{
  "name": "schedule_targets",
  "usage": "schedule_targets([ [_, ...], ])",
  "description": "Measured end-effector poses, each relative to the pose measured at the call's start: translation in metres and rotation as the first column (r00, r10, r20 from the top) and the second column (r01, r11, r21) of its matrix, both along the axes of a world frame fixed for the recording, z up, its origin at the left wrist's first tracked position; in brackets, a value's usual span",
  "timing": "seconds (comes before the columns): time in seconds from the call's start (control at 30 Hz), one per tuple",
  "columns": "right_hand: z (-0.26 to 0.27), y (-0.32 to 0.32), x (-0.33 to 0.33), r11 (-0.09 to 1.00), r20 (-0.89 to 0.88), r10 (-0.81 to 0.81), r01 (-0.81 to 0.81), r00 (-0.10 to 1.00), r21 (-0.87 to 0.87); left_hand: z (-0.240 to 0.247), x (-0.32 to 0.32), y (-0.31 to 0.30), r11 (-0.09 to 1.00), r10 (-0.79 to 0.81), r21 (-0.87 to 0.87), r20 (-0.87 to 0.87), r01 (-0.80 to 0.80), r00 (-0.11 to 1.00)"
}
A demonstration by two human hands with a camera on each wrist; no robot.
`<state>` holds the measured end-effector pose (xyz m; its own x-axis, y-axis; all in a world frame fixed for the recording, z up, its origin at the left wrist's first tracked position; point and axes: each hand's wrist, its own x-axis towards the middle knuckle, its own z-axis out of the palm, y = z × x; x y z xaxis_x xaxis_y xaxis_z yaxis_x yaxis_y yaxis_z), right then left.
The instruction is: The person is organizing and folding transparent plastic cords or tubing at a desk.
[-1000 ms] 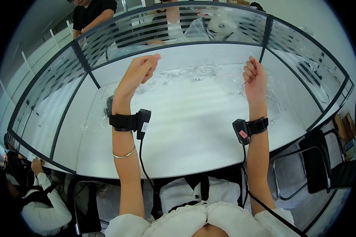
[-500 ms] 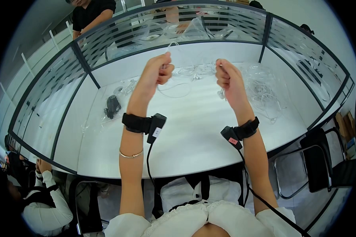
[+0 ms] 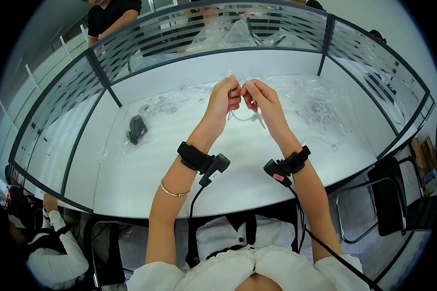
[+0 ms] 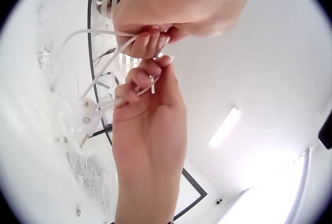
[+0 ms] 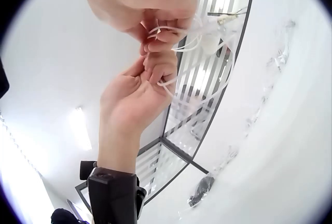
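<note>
Above the white table (image 3: 218, 169), my left hand (image 3: 221, 102) and right hand (image 3: 266, 101) are close together, fingertips nearly meeting. A thin white cable (image 3: 239, 118) sags between them. In the left wrist view, loops of the cable (image 4: 96, 31) come out of the left hand's curled fingers. The right hand (image 4: 148, 125) pinches a short cable end between thumb and fingers. From the right hand hangs a pale, plug-like piece (image 5: 226, 20), seen in the right wrist view. There, the left hand (image 5: 135, 97) grips another stretch of the same cable with bent fingers.
A black object in a clear bag (image 3: 137, 128) lies at the table's left. Coiled white cables in clear plastic (image 3: 320, 114) lie at the right, more cables (image 3: 165, 104) at the back left. A dark-framed partition (image 3: 218, 56) rings the table. People sit or stand beyond it.
Both hands have moved inward from far apart until they nearly meet. The white cable, first seen half a second ago, now hangs in a short loop between them.
</note>
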<state>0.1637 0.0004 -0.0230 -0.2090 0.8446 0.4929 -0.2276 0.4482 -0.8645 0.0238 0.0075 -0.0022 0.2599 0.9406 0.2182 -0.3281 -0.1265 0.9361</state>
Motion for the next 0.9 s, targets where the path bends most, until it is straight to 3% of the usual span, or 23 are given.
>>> schedule_targets([
  [0.03,-0.001,0.001,-0.001,1.000,0.005,-0.014,0.014,1.000,0.027,-0.003,0.003,0.001,0.997,0.069,0.013,0.056,-0.070,0.996],
  [0.13,-0.003,0.005,0.000,0.992,0.036,-0.045,0.041,0.998,0.120,-0.008,0.003,0.007,0.991,0.073,0.108,0.098,-0.084,0.993],
  [0.27,-0.006,0.007,-0.001,0.972,0.078,-0.068,0.048,0.995,0.230,-0.012,0.000,0.010,0.988,0.122,0.079,0.110,-0.131,0.986],
  [0.33,-0.011,0.010,-0.003,0.982,0.127,-0.063,0.039,0.990,0.182,-0.012,0.002,0.009,0.982,0.185,0.020,0.147,-0.190,0.972],
  [0.47,-0.012,0.007,-0.006,0.987,0.163,0.068,-0.091,0.984,0.136,-0.014,-0.003,0.007,0.992,0.123,-0.002,0.159,-0.124,0.980],
  [0.5,-0.008,0.002,-0.006,0.988,0.196,0.080,-0.104,0.977,0.111,-0.014,0.003,0.006,0.979,0.203,-0.062,0.245,-0.194,0.948],
  [0.6,-0.009,0.004,-0.007,0.990,0.186,0.088,-0.107,0.979,0.095,-0.017,0.000,0.006,0.982,0.189,-0.055,0.243,-0.181,0.951],
  [0.7,-0.014,0.004,-0.012,0.995,0.153,0.048,-0.061,0.987,0.079,-0.014,0.014,-0.004,0.955,0.291,-0.136,0.284,-0.263,0.913],
  [0.8,-0.009,0.002,-0.005,0.996,0.171,0.078,-0.084,0.982,0.030,-0.020,0.010,0.003,0.972,0.234,-0.062,0.225,-0.226,0.946],
  [0.9,-0.005,0.000,-0.002,0.990,0.070,0.131,-0.127,0.989,-0.062,-0.021,0.007,0.004,0.985,0.175,-0.035,0.170,-0.171,0.970],
])
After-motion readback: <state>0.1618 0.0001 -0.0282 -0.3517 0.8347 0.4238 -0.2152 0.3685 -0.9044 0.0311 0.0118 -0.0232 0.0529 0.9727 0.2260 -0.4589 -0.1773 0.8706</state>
